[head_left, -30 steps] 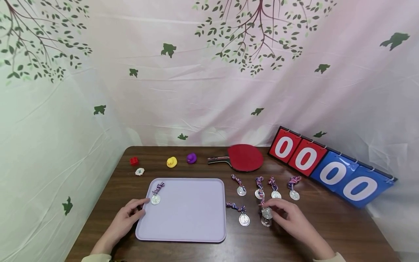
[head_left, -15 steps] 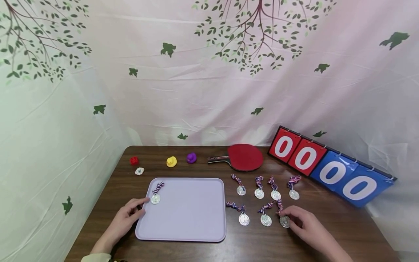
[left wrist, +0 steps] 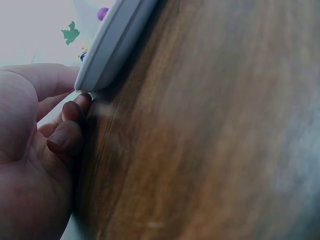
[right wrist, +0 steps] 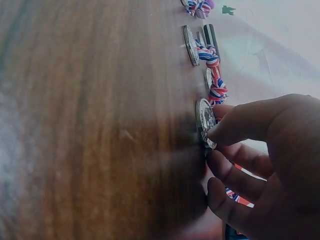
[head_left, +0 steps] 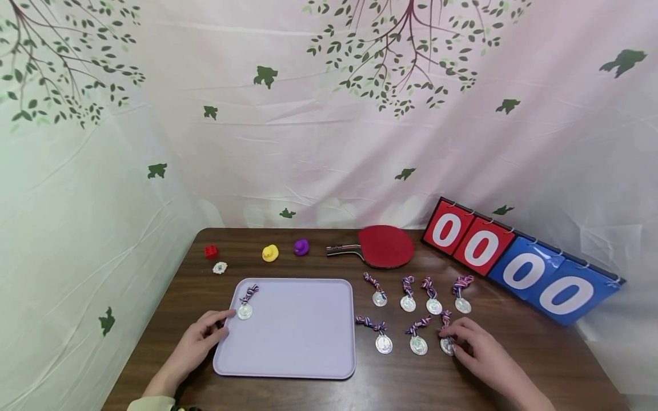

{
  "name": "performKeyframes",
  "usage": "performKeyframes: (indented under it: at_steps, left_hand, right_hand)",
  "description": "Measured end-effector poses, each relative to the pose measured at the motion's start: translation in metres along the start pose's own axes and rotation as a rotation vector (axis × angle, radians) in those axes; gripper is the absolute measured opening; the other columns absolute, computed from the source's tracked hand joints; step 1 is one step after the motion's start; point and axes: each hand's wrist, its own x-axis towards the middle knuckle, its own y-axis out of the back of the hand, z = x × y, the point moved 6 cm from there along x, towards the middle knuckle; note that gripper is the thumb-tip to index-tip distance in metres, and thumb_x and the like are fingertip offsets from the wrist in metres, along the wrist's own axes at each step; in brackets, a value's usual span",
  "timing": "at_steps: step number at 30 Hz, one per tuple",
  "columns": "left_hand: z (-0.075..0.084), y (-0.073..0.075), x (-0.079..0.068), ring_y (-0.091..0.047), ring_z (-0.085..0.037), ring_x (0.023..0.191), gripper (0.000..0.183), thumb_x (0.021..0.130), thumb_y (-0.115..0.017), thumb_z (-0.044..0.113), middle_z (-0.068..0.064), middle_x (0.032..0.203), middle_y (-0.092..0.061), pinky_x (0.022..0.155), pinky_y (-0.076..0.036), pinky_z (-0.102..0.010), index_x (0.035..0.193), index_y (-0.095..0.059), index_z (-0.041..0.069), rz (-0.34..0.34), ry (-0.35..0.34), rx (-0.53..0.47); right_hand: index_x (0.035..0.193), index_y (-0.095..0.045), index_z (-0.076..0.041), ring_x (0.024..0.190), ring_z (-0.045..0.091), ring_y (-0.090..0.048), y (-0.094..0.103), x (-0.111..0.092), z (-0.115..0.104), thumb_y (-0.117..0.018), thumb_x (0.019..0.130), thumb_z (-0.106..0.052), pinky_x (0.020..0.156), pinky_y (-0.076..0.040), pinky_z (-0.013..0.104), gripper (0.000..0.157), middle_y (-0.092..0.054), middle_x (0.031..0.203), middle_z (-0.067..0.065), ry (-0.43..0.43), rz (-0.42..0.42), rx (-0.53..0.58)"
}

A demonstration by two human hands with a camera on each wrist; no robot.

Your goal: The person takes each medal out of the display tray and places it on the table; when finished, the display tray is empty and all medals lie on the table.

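Note:
In the head view my right hand (head_left: pixel 478 345) pinches the edge of a silver medal (head_left: pixel 446 346) between thumb and fingers, low over the table. A knotted red, white and blue ribbon (right wrist: pixel 218 92) trails from this medal in the right wrist view. My left hand (head_left: pixel 197 338) rests at the left side of a pale lilac tray (head_left: pixel 293 371), index fingertip and thumb touching its rim. Another silver medal (head_left: pixel 245 311) with a knotted ribbon lies in the tray's upper left corner. Left of my right hand, two medals (head_left: pixel 418 345) (head_left: pixel 383 343) lie in the same row.
Behind that row, several more medals (head_left: pixel 408 303) lie on the brown table (head_left: pixel 288 394). A red table tennis bat (head_left: pixel 386 248), a purple duck (head_left: pixel 301 247), a yellow duck (head_left: pixel 269 253), a red brick (head_left: pixel 211 251) and a white badge-like piece (head_left: pixel 220 268) lie farther back. A flip scoreboard (head_left: pixel 519 262) leans at right.
My right hand has carried the pinched medal rightward from above another medal to the right end of the near row. My left hand and the tray have stayed put.

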Motion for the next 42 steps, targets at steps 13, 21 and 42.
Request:
performKeyframes:
  at_steps: [13,21,42]
  left_hand:
    - [0.001,0.001,-0.002,-0.050,-0.020,0.084,0.033,0.091,-0.063,0.007,-0.011,0.110,-0.057,0.069,-0.042,-0.026,0.124,-0.063,0.013,0.004,-0.007,-0.001]
    - [0.002,0.000,-0.003,-0.050,-0.020,0.084,0.034,0.091,-0.063,0.008,-0.010,0.110,-0.057,0.069,-0.041,-0.026,0.124,-0.063,0.014,0.001,0.013,0.007]
    - [-0.034,-0.002,0.008,-0.049,-0.016,0.084,0.033,0.092,-0.063,0.017,-0.003,0.109,-0.056,0.068,-0.041,-0.025,0.124,-0.062,0.024,0.010,-0.022,0.026]
  right_hand:
    - [0.098,-0.070,-0.031,0.081,0.003,-0.051,0.004,0.021,-0.034,-0.071,0.081,-0.004,0.071,-0.049,0.025,0.032,-0.054,0.093,-0.014,0.075,0.128,0.024]
    - [0.101,-0.069,-0.027,0.091,0.000,-0.053,-0.014,0.048,-0.086,-0.069,0.084,-0.007,0.079,-0.049,0.028,0.026,-0.056,0.102,-0.017,0.318,0.140,0.081]
    - [0.105,-0.068,-0.017,0.090,0.009,-0.060,-0.080,0.123,-0.226,-0.064,0.088,-0.011,0.080,-0.047,0.023,0.019,-0.061,0.104,-0.006,0.572,-0.017,0.084]
